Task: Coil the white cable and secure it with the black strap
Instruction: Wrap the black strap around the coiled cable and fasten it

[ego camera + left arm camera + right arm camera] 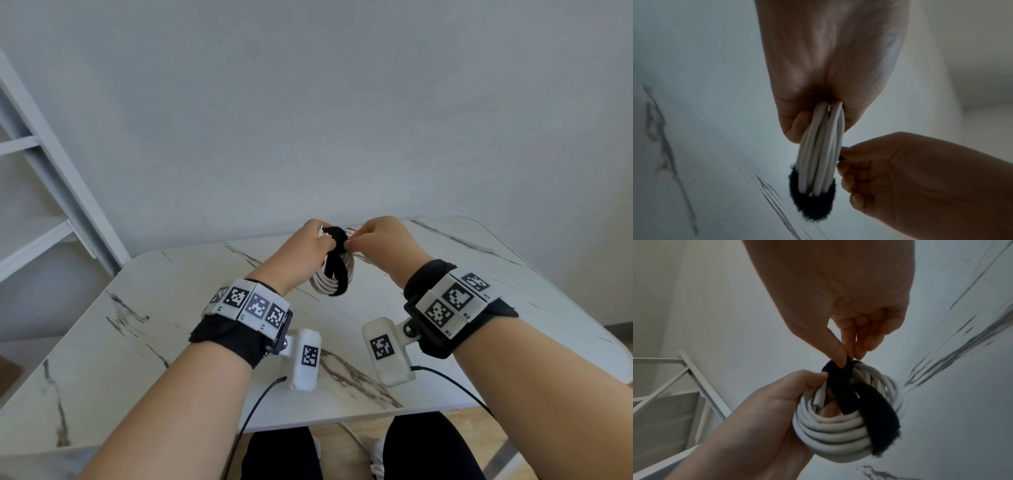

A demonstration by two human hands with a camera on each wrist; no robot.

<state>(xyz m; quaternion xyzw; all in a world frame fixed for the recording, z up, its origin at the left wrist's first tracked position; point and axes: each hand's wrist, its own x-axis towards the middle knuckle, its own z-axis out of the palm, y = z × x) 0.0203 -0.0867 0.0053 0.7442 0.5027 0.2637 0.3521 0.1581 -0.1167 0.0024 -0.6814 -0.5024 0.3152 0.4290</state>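
White cable [830, 423], smooth round loops, held above marble-patterned table [137, 342] in left hand's [301, 253] grip. Fuzzy black strap [875, 415] wraps the coil; right hand [383, 240] pinches its upper end.

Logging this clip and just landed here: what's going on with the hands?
A person is bundling a white cable above a marble table. The left hand grips the finished coil, while the right hand pinches the end of a black strap at the coil's top. The strap loops around the coil but doesn't look fastened yet.
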